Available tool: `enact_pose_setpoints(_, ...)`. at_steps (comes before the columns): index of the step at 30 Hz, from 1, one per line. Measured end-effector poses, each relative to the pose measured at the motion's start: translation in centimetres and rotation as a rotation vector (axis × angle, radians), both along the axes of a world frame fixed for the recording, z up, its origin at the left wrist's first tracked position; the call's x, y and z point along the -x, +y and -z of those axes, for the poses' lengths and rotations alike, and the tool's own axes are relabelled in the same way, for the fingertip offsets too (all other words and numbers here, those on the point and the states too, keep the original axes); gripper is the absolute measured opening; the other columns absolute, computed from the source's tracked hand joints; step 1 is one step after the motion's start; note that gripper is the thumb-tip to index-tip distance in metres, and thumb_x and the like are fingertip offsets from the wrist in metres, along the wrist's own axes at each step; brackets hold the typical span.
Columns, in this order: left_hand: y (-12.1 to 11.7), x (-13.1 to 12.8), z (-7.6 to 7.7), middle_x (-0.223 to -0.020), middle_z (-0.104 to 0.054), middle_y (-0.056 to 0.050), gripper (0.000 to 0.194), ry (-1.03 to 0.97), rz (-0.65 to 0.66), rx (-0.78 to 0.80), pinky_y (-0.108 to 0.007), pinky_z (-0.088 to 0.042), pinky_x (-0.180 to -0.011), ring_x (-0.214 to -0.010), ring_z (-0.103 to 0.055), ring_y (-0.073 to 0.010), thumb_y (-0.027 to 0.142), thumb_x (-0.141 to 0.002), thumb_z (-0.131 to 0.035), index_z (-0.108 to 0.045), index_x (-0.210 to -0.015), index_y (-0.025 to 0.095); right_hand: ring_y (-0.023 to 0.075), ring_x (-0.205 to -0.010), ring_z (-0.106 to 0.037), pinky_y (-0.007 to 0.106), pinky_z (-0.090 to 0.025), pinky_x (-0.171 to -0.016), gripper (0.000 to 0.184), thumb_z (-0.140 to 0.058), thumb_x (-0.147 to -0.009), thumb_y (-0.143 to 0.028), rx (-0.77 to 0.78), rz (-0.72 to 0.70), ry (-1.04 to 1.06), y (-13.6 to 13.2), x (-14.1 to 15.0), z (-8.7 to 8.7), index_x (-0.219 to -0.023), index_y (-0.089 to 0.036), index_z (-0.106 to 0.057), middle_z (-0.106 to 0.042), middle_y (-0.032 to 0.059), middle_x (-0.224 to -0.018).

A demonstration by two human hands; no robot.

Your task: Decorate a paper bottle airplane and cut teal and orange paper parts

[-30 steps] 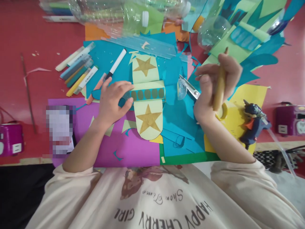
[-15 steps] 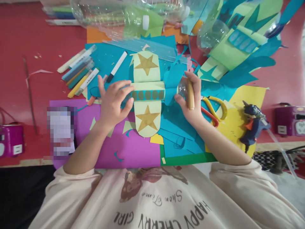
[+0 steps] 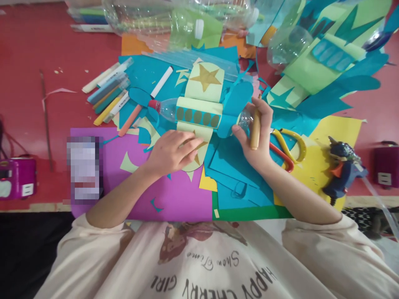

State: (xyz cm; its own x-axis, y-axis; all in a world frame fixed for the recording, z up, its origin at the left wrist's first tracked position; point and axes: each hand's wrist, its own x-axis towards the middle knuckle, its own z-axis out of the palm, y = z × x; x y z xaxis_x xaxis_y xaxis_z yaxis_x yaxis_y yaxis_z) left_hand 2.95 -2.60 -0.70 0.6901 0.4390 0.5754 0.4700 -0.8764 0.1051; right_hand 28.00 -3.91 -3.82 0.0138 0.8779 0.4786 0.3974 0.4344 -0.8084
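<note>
A clear plastic bottle made into a paper plane (image 3: 198, 113) lies across the blue and purple paper, with pale green wings carrying gold stars and a strip of gold dots. My left hand (image 3: 173, 153) rests flat on the near wing, fingers spread. My right hand (image 3: 254, 135) is closed round a tan marker (image 3: 255, 126) and its thumb and fingers touch the bottle's tail end beside the blue fin (image 3: 237, 99). The red cap end (image 3: 152, 104) points left.
Several markers (image 3: 109, 93) lie at the left. Yellow and red scissors (image 3: 288, 145) and a blue glue gun (image 3: 341, 166) lie at the right. More bottles (image 3: 174, 16) and paper shapes crowd the far edge. A purple box (image 3: 17, 178) sits at the left.
My right hand came down from mid-air with the marker to the bottle's tail. My left hand slid from the bottle's nose to the near wing. The plane has turned slightly.
</note>
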Motion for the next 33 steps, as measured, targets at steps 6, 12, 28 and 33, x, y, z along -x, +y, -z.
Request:
enact_pose_setpoints(6, 0.0, 0.3, 0.1, -0.097, -0.073, -0.005, 0.024, -0.008, -0.068, 0.068, -0.031, -0.052, -0.070, -0.083, -0.070, -0.0187, 0.019, -0.096, -0.048, -0.059, -0.117, 0.022, 0.0263, -0.130, -0.055, 0.048, -0.050, -0.108, 0.053, -0.061, -0.092, -0.043, -0.010, -0.002, 0.007, 0.0, 0.1, -0.2, -0.140, -0.041, -0.039, -0.050, 0.0066, -0.140)
enact_pose_setpoints(12, 0.1, 0.3, 0.8, -0.116, -0.068, -0.012, 0.038, -0.040, -0.114, 0.264, -0.035, -0.057, -0.084, -0.103, -0.067, -0.0235, 0.026, -0.098, -0.045, -0.049, -0.135, 0.019, 0.0289, -0.123, -0.058, 0.050, -0.052, -0.104, 0.055, -0.060, -0.089, -0.052, 0.012, -0.005, -0.044, -0.1, -0.3, -0.5, -0.139, -0.041, -0.038, -0.056, 0.0077, -0.132)
enact_pose_setpoints(28, 0.2, 0.8, 1.2, -0.139, -0.043, -0.017, 0.070, -0.134, -0.156, 0.520, -0.034, -0.061, -0.079, -0.124, -0.055, -0.0302, 0.064, -0.095, -0.043, -0.025, -0.153, 0.029, 0.0222, -0.071, -0.060, 0.039, -0.057, -0.059, 0.055, -0.060, -0.090, -0.049, -0.282, -0.184, -0.319, -2.1, 1.5, -1.4, -0.136, -0.027, -0.041, -0.061, 0.0040, -0.085)
enact_pose_setpoints(33, 0.4, 0.9, 1.2, -0.148, -0.041, -0.016, 0.069, -0.111, -0.185, 0.515, -0.044, -0.054, -0.099, -0.136, -0.046, -0.0338, 0.064, -0.095, -0.041, -0.025, -0.153, 0.029, 0.0224, -0.080, -0.068, 0.037, -0.059, -0.062, 0.050, -0.056, -0.092, -0.033, -0.347, -0.288, -0.306, -2.4, 1.7, -1.9, -0.140, -0.027, -0.042, -0.068, 0.0067, -0.096)
